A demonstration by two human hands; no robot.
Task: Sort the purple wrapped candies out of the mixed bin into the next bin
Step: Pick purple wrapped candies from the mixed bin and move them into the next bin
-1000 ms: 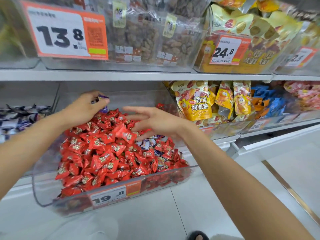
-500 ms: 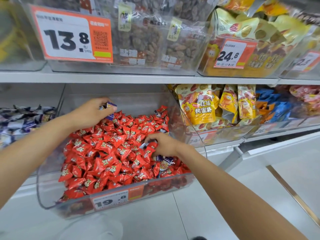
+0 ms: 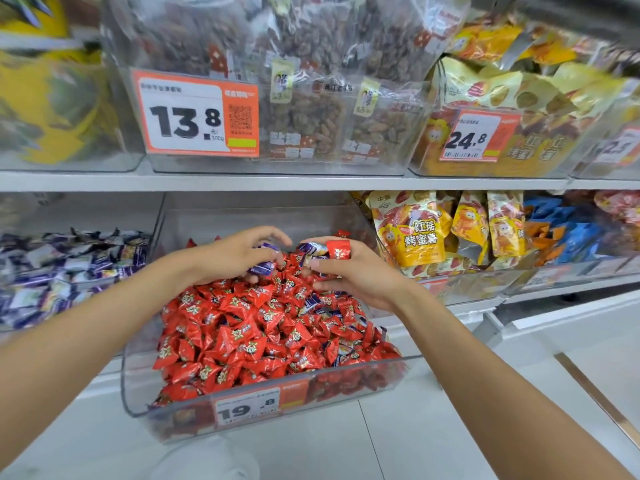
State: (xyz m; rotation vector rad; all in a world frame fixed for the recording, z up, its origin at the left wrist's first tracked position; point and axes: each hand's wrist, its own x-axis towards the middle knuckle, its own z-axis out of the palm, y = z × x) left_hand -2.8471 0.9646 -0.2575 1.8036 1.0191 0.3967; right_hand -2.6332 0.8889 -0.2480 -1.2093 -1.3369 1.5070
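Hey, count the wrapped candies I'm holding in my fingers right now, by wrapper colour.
Purple wrapped candies: 3 showing, two in the left hand, one in the right hand.
Red wrapped candy: 1, in the right hand.
Total: 4 showing; fingers may hide more.

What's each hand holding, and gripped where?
Left hand holds purple candies bunched under its curled fingers. Right hand pinches a purple candy and a red candy between thumb and fingers.

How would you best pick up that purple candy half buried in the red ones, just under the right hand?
Probably pinch the purple candy by its exposed top, coming straight down with fingertips. The red candies crowd it on every side, so only its upper face shows.
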